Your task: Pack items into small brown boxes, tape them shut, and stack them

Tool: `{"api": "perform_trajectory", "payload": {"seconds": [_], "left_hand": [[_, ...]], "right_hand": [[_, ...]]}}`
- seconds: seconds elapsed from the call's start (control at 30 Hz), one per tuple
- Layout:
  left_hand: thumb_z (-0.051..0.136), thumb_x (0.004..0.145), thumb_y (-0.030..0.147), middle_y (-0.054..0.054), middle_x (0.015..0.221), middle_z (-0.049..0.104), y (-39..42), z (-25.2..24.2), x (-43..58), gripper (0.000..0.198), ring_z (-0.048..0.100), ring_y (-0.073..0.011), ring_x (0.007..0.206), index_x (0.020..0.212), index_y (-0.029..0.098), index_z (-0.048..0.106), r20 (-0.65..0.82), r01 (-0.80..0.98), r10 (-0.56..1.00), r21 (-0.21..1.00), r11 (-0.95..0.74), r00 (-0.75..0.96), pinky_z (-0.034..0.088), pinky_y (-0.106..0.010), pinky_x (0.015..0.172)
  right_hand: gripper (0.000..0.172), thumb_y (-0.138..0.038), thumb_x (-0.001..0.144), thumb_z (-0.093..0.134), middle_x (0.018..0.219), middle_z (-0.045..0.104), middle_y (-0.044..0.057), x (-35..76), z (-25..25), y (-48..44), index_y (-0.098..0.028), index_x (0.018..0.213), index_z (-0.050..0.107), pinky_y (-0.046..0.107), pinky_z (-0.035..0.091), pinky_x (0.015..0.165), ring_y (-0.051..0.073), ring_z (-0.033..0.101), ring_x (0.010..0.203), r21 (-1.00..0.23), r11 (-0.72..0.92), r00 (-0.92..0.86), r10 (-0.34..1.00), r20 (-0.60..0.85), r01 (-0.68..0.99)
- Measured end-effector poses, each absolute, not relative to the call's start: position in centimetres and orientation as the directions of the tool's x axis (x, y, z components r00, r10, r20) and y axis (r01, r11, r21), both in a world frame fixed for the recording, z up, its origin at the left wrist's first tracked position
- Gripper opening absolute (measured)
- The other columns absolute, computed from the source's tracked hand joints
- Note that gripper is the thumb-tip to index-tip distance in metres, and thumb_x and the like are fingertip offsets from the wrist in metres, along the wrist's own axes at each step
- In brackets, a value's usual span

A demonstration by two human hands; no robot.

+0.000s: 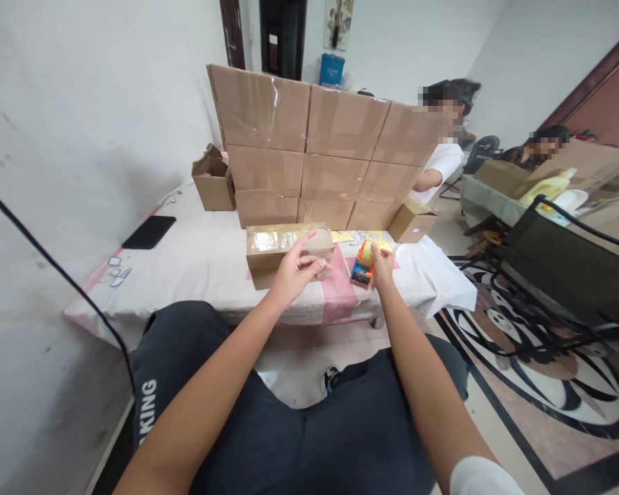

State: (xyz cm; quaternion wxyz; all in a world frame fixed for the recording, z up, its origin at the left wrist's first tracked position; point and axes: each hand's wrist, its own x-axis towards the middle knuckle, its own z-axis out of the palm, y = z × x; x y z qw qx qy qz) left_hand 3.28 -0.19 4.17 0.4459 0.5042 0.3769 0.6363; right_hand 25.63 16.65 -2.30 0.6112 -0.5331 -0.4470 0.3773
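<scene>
A taped cardboard box (273,249) lies on the low cloth-covered table (201,258) in front of me. My left hand (295,269) rests against its right front side, fingers spread and index finger pointing up over the top. My right hand (381,265) is closed round an orange and blue tape dispenser (364,267) with a yellowish tape roll, held just right of the box above a pink stripe of the cloth.
A wall of stacked taped boxes (330,148) stands behind. An open small box (214,180) sits at the left, another small box (413,218) at the right, a black tablet (149,232) near the wall. Two people sit beyond. A dark folding chair (557,268) stands right.
</scene>
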Motion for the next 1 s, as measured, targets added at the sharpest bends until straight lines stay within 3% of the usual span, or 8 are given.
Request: {"api": "perform_trajectory", "payload": {"seconds": [0.1, 0.23, 0.37, 0.57, 0.7, 0.8, 0.9, 1.0], "left_hand": [[0.070, 0.085, 0.034, -0.003, 0.084, 0.074, -0.5, 4.7, 2.8, 0.076, 0.069, -0.0167, 0.074, 0.149, 0.024, 0.031, 0.291, -0.148, 0.953, 0.942, -0.300, -0.082, 0.053, -0.032, 0.073], [0.065, 0.089, 0.031, -0.003, 0.088, 0.075, -0.8, 5.0, 2.4, 0.064, 0.070, -0.0167, 0.080, 0.145, 0.025, 0.034, 0.343, 0.007, 0.934, 0.939, -0.344, -0.103, 0.053, -0.032, 0.077], [0.060, 0.090, 0.025, -0.001, 0.091, 0.077, -1.5, 5.4, 2.2, 0.061, 0.072, -0.0184, 0.090, 0.146, 0.028, 0.036, 0.409, 0.194, 0.910, 0.900, -0.390, -0.070, 0.052, -0.034, 0.086], [0.053, 0.096, 0.040, 0.000, 0.083, 0.077, -2.1, 5.8, 0.9, 0.062, 0.070, -0.0193, 0.066, 0.152, 0.027, 0.031, 0.210, 0.438, 0.975, 0.885, -0.159, -0.069, 0.053, -0.034, 0.070], [0.050, 0.096, 0.036, -0.007, 0.112, 0.075, -1.5, 5.5, -1.4, 0.039, 0.068, -0.0268, 0.108, 0.134, 0.026, 0.056, 0.446, 0.790, 0.867, 0.604, -0.107, -0.224, 0.048, -0.043, 0.096], [0.051, 0.096, 0.036, -0.013, 0.136, 0.065, -0.9, 5.1, -2.9, 0.061, 0.051, -0.0291, 0.134, 0.153, 0.022, 0.033, 0.543, 0.893, 0.812, 0.445, -0.062, -0.215, 0.028, -0.057, 0.115], [0.045, 0.098, 0.035, -0.014, 0.131, 0.067, -0.7, 4.8, -3.7, 0.075, 0.046, -0.0269, 0.139, 0.160, 0.018, 0.006, 0.492, 0.884, 0.843, 0.466, -0.046, -0.216, 0.014, -0.065, 0.117], [0.041, 0.098, 0.033, -0.014, 0.140, 0.062, -0.8, 4.9, -3.8, 0.071, 0.039, -0.0265, 0.144, 0.160, 0.019, 0.008, 0.538, 0.893, 0.819, 0.444, -0.074, -0.200, 0.010, -0.064, 0.118]], "right_hand": [[0.050, -0.056, 0.072, 0.072, 0.092, 0.055, 0.002, 25.2, 0.8, 15.3, -0.020, 0.103, 0.056, 0.035, 0.050, 0.086, 0.019, 0.056, 0.089, -0.923, 0.329, 0.366, 0.849, 0.381, 0.198], [0.036, -0.056, 0.084, 0.061, 0.093, 0.060, 0.005, 22.8, 5.9, 10.6, -0.021, 0.092, 0.069, 0.035, 0.048, 0.080, 0.020, 0.057, 0.089, -0.728, 0.635, -0.114, 0.768, 0.630, 0.257], [0.027, -0.048, 0.084, 0.067, 0.099, 0.063, 0.006, 19.7, 8.4, 5.9, -0.024, 0.094, 0.075, 0.036, 0.046, 0.080, 0.022, 0.059, 0.095, -0.671, 0.683, -0.362, 0.727, 0.584, 0.290], [0.015, -0.035, 0.084, 0.068, 0.093, 0.062, 0.004, 16.9, 9.9, 5.2, -0.022, 0.077, 0.071, 0.040, 0.045, 0.089, 0.021, 0.059, 0.094, -0.637, 0.707, -0.269, 0.706, 0.655, 0.307], [0.017, -0.036, 0.082, 0.071, 0.084, 0.064, 0.003, 15.9, 12.1, 6.1, -0.021, 0.075, 0.068, 0.036, 0.046, 0.083, 0.019, 0.058, 0.084, -0.727, 0.657, -0.274, 0.749, 0.603, 0.198], [0.019, -0.038, 0.080, 0.072, 0.075, 0.064, 0.000, 14.4, 13.1, 6.8, -0.021, 0.076, 0.066, 0.032, 0.046, 0.077, 0.016, 0.057, 0.075, -0.847, 0.531, -0.354, 0.797, 0.490, 0.024], [0.020, -0.038, 0.076, 0.076, 0.069, 0.062, -0.002, 12.3, 12.9, 8.2, -0.021, 0.076, 0.064, 0.031, 0.046, 0.076, 0.014, 0.057, 0.070, -0.899, 0.435, -0.443, 0.798, 0.409, -0.046], [0.025, -0.038, 0.068, 0.081, 0.066, 0.062, -0.002, 10.2, 11.5, 10.2, -0.021, 0.077, 0.064, 0.030, 0.047, 0.070, 0.013, 0.058, 0.066, -0.932, 0.362, -0.517, 0.792, 0.325, -0.031]]}}
